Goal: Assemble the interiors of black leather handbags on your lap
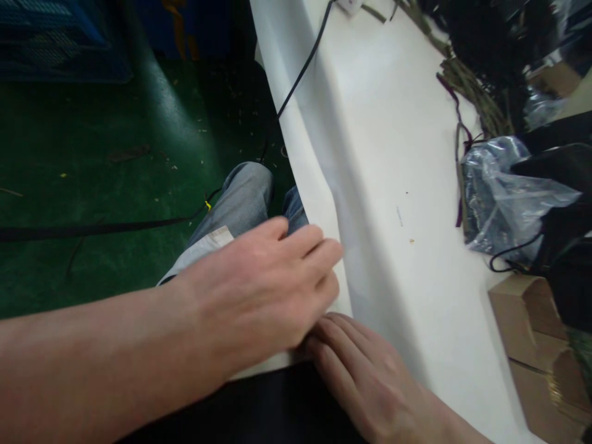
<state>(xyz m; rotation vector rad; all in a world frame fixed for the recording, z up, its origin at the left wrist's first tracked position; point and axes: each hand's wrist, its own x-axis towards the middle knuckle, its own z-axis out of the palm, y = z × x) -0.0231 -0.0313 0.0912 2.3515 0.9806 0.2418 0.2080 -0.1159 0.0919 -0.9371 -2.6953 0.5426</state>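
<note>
My left hand point(272, 277) reaches in from the left with its fingers curled and bunched at the lower edge of a white sheet-like covering point(383, 154). Just below and to the right is my right hand point(365, 376), its fingers bent and pressed together beside the left palm. The fingertips of both hands meet closely, and whatever lies between them is hidden. Under the hands a pale strip of edge shows, with a black cloth or garment point(263, 407) below it. The left hand looks slightly smeared by motion.
A clear plastic bag point(504, 191), cardboard boxes point(522, 314) and bundled cords point(481, 92) lie along the right side. A black cord point(305, 65) crosses the white covering's left edge. A dark strap point(92, 230) runs above the green floor point(115, 142); a blue crate point(60, 43) stands behind.
</note>
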